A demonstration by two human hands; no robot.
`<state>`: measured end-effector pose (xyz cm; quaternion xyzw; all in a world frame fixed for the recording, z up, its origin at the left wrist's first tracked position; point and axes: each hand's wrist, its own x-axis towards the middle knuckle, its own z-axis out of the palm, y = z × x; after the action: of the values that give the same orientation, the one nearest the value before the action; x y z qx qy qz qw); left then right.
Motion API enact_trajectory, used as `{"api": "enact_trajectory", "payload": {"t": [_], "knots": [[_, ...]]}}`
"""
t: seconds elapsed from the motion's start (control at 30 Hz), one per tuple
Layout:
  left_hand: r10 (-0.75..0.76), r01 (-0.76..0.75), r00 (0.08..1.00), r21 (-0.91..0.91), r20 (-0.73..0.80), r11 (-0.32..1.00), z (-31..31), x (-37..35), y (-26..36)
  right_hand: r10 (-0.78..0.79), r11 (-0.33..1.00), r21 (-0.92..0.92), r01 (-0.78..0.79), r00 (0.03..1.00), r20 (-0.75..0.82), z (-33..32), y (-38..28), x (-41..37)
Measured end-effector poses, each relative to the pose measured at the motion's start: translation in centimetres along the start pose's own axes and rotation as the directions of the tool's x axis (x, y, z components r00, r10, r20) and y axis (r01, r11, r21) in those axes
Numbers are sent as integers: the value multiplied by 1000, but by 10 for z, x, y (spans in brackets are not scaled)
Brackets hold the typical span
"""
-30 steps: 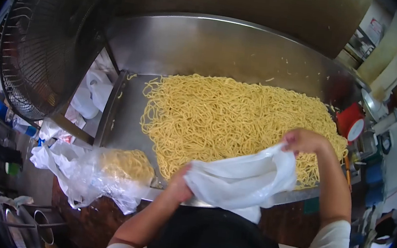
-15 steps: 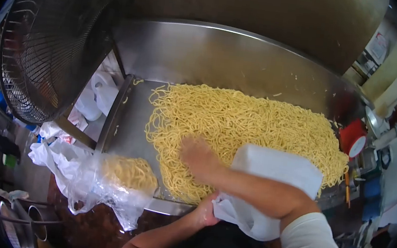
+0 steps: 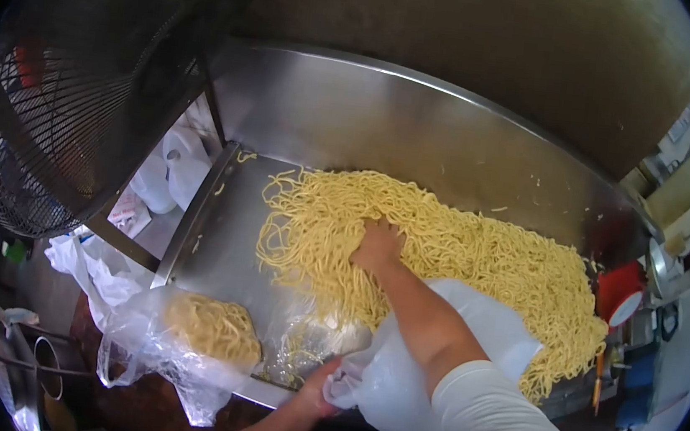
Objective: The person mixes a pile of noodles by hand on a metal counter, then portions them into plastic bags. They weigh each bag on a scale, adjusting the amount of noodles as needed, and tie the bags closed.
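Yellow noodles heaped on a metal bench
The right hand digs into the noodles, its grip curled around some. The left hand grips the white bag tight at the bench's front edge.

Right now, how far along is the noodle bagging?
Done: one clear bag sits filled with noodles at the edge of the steel table. In hand: the left hand grips a white bag while the right hand digs into the noodle pile. Left: most of the pile lies unbagged.
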<state>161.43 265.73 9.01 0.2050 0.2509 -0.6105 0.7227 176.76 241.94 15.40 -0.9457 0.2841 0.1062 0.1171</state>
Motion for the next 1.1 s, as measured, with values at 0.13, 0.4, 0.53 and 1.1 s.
{"api": "enact_trajectory", "payload": {"t": [0.13,0.4,0.53,1.1], "knots": [[107,-112,989,-44,-106,993,-2,10,20,52,972,234,-23,992,-117,16,26,26],[87,-85,996,-130,12,988,74,15,18,105,532,844,-74,994,21,-94,31,-23],[-42,52,990,-73,138,996,81,33,4,73,146,980,136,986,-147,-208,29,-38],[268,-264,963,-170,1,949,96,101,148,-558,780,537,323,747,361,-30,78,-144]]}}
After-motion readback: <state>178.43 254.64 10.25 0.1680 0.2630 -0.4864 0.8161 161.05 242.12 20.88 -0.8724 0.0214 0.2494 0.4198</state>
